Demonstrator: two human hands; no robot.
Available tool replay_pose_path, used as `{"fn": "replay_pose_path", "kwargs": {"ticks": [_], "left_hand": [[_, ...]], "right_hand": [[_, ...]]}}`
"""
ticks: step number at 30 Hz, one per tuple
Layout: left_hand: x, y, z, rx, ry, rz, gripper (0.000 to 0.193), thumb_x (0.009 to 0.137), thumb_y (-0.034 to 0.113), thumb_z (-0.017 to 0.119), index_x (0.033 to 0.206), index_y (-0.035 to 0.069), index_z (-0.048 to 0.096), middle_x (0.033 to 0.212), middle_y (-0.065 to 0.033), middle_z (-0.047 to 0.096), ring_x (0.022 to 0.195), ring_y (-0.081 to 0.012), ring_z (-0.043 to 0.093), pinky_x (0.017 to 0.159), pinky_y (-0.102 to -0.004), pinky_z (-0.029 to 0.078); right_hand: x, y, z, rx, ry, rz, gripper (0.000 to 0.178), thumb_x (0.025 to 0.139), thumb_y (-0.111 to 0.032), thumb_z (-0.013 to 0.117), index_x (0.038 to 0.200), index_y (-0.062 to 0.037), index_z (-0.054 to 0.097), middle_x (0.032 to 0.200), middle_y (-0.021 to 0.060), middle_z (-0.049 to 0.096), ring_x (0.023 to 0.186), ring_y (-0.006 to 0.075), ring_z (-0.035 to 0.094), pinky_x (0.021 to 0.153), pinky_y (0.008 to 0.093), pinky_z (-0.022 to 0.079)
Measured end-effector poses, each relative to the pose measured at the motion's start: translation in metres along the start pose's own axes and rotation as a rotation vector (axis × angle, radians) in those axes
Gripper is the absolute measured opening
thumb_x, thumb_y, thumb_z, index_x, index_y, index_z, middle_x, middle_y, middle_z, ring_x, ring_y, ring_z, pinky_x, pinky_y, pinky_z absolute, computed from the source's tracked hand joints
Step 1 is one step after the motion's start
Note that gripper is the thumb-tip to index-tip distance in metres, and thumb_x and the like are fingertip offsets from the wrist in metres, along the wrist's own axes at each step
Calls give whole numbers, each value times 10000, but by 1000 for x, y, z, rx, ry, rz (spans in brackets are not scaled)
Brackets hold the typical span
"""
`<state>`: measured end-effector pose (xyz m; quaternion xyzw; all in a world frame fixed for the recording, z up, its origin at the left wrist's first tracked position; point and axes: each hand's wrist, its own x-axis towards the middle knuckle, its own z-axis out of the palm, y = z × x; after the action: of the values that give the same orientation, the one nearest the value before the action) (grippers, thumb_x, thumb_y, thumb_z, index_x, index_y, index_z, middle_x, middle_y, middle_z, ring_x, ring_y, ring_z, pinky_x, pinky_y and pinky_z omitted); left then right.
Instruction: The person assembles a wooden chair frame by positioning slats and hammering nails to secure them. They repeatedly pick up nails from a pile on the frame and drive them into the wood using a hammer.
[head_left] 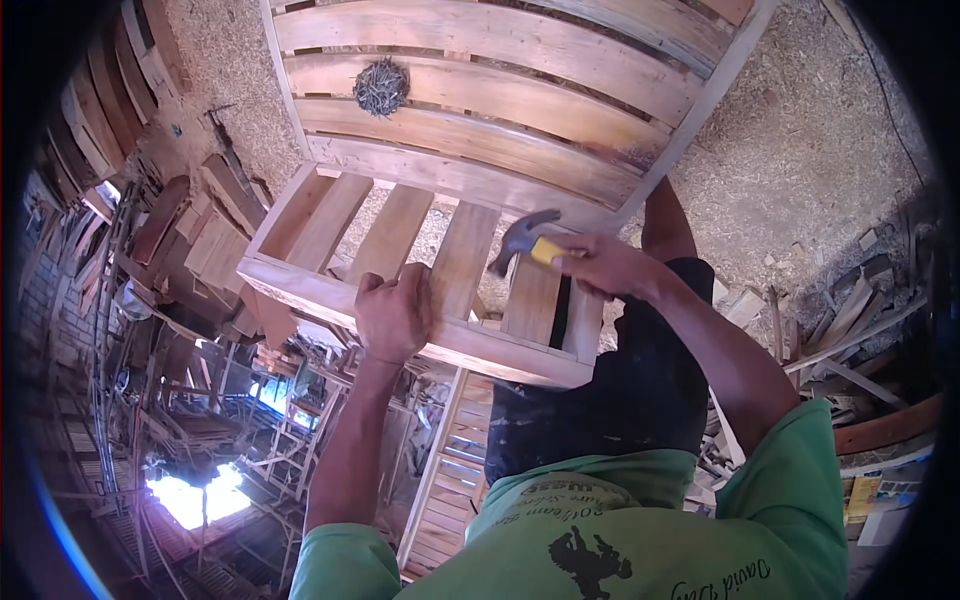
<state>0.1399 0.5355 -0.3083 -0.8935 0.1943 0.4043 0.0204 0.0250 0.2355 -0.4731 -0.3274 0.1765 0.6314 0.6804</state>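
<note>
A slatted wooden frame (pixel 480 345), shaped like a shallow box, lies tilted in front of my body. My left hand (pixel 393 315) is closed over its near rail, between two of the slats (pixel 465 255); its fingertips are partly hidden. In my right hand (pixel 605 265) is a claw hammer (pixel 520 240) with a yellow handle and dark metal head. The hammer head hangs over the gap between two slats towards the frame's right end. No nail can be made out under it.
Beyond the frame lies a larger slatted panel (pixel 480 120) with a pile of nails (pixel 381 88) on it. Sawdust (pixel 790 180) covers the ground. Wood offcuts (pixel 225 250) are heaped at the left, and more scraps (pixel 850 320) at the right. Another slatted piece (pixel 455 480) stands behind my left arm.
</note>
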Motion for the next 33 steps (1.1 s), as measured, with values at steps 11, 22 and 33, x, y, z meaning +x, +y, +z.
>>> {"fn": "replay_pose_path", "kwargs": {"ticks": [11,22,33], "left_hand": [[-1,-2,-1,-21,28,34,85,1046,170,668,977,120,673,559,-76,623,528,-288,644,679,-426,440],[0,-3,-1,-32,74,45,50,1042,154,677,1018,110,681,570,-72,630,528,-275,648,657,-420,441],[-4,-1,-1,-26,76,27,61,1042,159,674,1015,105,679,570,-77,627,526,-283,645,636,-424,437]], "right_hand": [[-2,3,13,-54,50,-73,537,1097,-361,669,1596,-175,607,684,-27,563,555,84,565,538,294,493],[-18,2,37,-101,13,-77,607,1126,-342,641,1676,-138,487,688,-46,543,520,63,527,464,265,469],[-23,12,40,47,258,-55,536,1115,-326,650,1620,-169,562,787,41,656,635,117,640,631,332,579]]}}
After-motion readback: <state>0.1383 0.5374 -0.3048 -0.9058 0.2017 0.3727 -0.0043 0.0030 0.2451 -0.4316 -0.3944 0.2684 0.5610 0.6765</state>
